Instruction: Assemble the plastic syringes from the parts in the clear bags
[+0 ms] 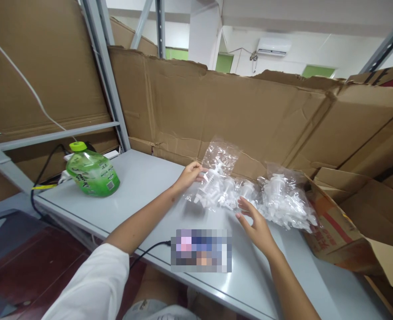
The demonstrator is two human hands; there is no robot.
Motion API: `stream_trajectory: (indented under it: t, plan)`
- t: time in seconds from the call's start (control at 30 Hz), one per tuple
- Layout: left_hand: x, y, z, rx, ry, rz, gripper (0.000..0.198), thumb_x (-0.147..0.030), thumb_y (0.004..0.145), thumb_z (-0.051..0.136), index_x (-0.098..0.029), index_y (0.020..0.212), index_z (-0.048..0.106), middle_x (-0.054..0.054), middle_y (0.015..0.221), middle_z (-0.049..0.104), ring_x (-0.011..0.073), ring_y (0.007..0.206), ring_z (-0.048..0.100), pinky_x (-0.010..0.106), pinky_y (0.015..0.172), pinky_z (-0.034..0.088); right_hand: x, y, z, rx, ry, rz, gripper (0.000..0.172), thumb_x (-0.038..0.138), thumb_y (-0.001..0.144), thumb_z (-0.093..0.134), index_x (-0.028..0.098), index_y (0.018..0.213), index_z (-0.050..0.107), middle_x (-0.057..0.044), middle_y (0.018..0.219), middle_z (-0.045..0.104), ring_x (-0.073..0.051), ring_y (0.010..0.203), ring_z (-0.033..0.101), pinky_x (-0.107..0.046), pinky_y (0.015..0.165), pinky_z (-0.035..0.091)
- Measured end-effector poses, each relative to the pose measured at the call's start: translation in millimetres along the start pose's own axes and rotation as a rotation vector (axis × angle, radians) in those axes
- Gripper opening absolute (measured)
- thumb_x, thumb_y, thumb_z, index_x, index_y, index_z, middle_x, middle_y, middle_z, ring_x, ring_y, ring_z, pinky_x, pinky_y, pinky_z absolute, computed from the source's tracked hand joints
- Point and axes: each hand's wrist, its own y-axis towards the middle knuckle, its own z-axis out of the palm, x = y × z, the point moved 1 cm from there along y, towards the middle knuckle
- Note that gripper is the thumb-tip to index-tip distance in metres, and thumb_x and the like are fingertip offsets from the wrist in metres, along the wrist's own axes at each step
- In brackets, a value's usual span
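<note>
Hands of a person are working over a grey table [139,186], seen from a head camera looking down. Left hand [190,174] is pinching the edge of a clear plastic bag [216,171], fingers closed on the film near its left side. Inside the bag a white plastic pump part [210,182] is lying with its long axis running from lower left up to upper right, its thin end pointing toward the bag's open top. Bag is resting on the table just in front of a cardboard wall [250,115].

Right hand [254,222] is hovering open, fingers spread and slightly curled, holding nothing. Its fingertips are reaching up and left toward the same bag, coming near its lower right edge but not clearly touching; contact is hard to tell. Just to the right of that hand a second bag of white parts [286,200] is lying in a heap, partly against a torn cardboard box [336,231].

Left hand is the one already on the bag; right hand is just below and to the right of it, so the bag is lying between the two hands, closer to the left.

Far left on the table a green bottle [92,174] is lying tilted, well apart from both hands. A black cable [146,251] is running along the table's near edge.
</note>
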Motion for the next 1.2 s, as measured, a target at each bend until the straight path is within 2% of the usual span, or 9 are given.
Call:
stream_trajectory:
  t: [0.17,0.3,0.4,0.6,0.73,0.9,1.0,1.1,1.2]
  plan:
    - [-7.2,-42.0,43.7,0.166,-0.244,-0.02,0.017,-0.029,0.078,0.053,-0.016,0.075,0.042,0.005,0.102,0.062,0.0098,0.072,0.062,0.022,0.063,0.05,7.7,3.0,-1.8,-0.087,0.409,0.082,0.054,0.048,0.081,0.051,0.023,0.127,0.04,-0.015,0.122,0.055,-0.025,0.1,0.061,-0.042,0.081,0.05]
    - [-1.6,-62.2,71.5,0.224,-0.414,-0.124,0.022,-0.032,0.076,0.057,-0.017,0.074,0.041,0.004,0.096,0.061,0.0106,0.072,0.063,0.023,0.065,0.049,17.2,-0.3,-11.0,-0.222,0.407,0.087,0.041,0.05,0.079,0.054,0.022,0.108,0.055,-0.011,0.1,0.065,-0.024,0.093,0.061,-0.038,0.078,0.049]
    - [-0.7,-67.5,82.0,0.277,-0.424,-0.136,0.024,-0.035,0.075,0.06,-0.017,0.079,0.043,0.004,0.095,0.06,0.0118,0.076,0.063,0.026,0.07,0.049,18.8,-2.6,-18.1,-0.325,0.36,0.133,0.028,0.044,0.078,0.057,0.02,0.092,0.061,-0.007,0.085,0.066,-0.022,0.081,0.061,-0.034,0.07,0.049]
    - [-1.8,-66.8,88.8,0.361,-0.274,-0.089,0.032,-0.036,0.072,0.065,-0.019,0.097,0.053,0.005,0.099,0.057,0.0133,0.085,0.059,0.028,0.075,0.048,18.1,-1.5,-22.2,-0.322,0.349,0.119,0.024,0.041,0.074,0.06,0.021,0.086,0.063,-0.005,0.082,0.066,-0.019,0.07,0.059,-0.03,0.061,0.048]
    - [-3.5,-66.7,93.9,0.41,-0.225,-0.048,0.034,-0.038,0.075,0.061,-0.02,0.104,0.055,0.007,0.105,0.058,0.0151,0.092,0.056,0.025,0.073,0.046,20.7,-2.5,-21.2,-0.359,0.346,0.095,0.024,0.042,0.074,0.061,0.02,0.083,0.062,-0.005,0.081,0.066,-0.02,0.073,0.06,-0.032,0.066,0.048]
    - [-9.4,-64.1,97.0,0.487,-0.176,0.088,0.033,-0.033,0.075,0.062,-0.016,0.102,0.059,0.009,0.104,0.059,0.0162,0.093,0.056,0.026,0.078,0.044,17.7,-4.1,-21.0,-0.443,0.353,0.095,0.022,0.04,0.073,0.064,0.019,0.077,0.063,-0.004,0.076,0.065,-0.018,0.071,0.06,-0.032,0.067,0.048]
    - [-14.4,-61.6,95.9,0.505,-0.05,0.164,0.031,-0.031,0.075,0.062,-0.015,0.101,0.06,0.009,0.103,0.06,0.0168,0.093,0.056,0.027,0.081,0.043,15.1,-4.0,-20.3,-0.413,0.363,0.126,0.025,0.041,0.072,0.064,0.018,0.081,0.064,-0.006,0.075,0.066,-0.019,0.068,0.06,-0.032,0.063,0.049]
    - [-18.0,-58.7,94.1,0.471,0.049,0.197,0.029,-0.031,0.073,0.063,-0.014,0.096,0.061,0.008,0.099,0.06,0.0161,0.09,0.055,0.026,0.078,0.043,15.1,-4.1,-20.9,-0.375,0.358,0.121,0.025,0.04,0.075,0.062,0.019,0.088,0.064,-0.006,0.076,0.066,-0.019,0.067,0.059,-0.033,0.062,0.049]
    - [-16.9,-54.0,91.5,0.395,0.02,0.122,0.028,-0.033,0.071,0.063,-0.013,0.091,0.061,0.006,0.089,0.06,0.0122,0.076,0.055,0.022,0.065,0.043,16.4,-3.9,-23.3,-0.327,0.412,0.083,0.028,0.037,0.081,0.054,0.021,0.103,0.061,-0.005,0.08,0.065,-0.017,0.064,0.058,-0.033,0.062,0.049]
